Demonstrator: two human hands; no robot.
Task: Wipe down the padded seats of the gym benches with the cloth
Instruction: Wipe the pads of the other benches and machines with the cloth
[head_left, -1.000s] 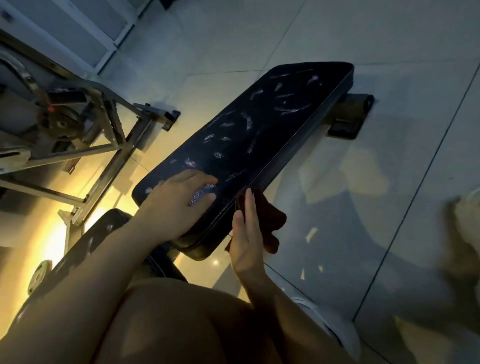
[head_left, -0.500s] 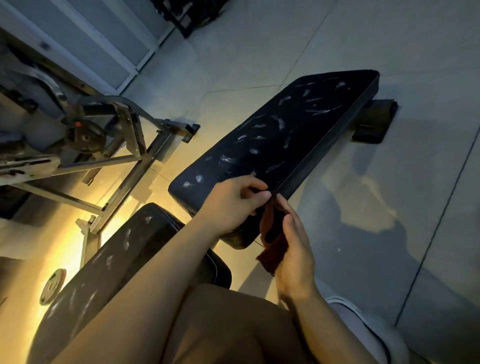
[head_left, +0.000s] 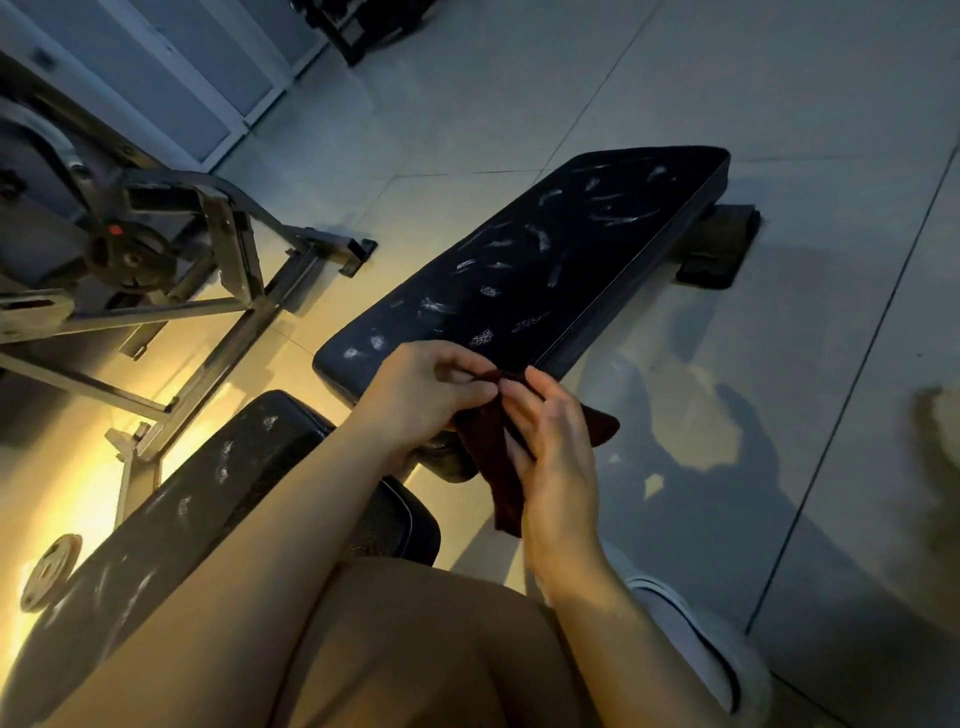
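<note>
Step in hand: the person is getting the cloth (head_left: 498, 457) ready, by my reckoning, rather than wiping; it hangs in the air just off the near end of the long padded seat (head_left: 535, 270).
Left hand (head_left: 421, 400): fingers curled, pinching the cloth's top edge.
Right hand (head_left: 556, 441): fingers bent around the cloth from the right, touching the left hand's fingertips.
Seat state: pale smears run its whole length, so the wiping looks barely begun.
Second seat (head_left: 171, 514): near left, also streaked.
Next move: probably spread the cloth flat, then press it on the near end and sweep toward the far end.
Edges: the long right edge drops to bare floor (head_left: 727, 415).
Room: open tiles to the right; a metal frame (head_left: 228, 291) crowds the left.
</note>
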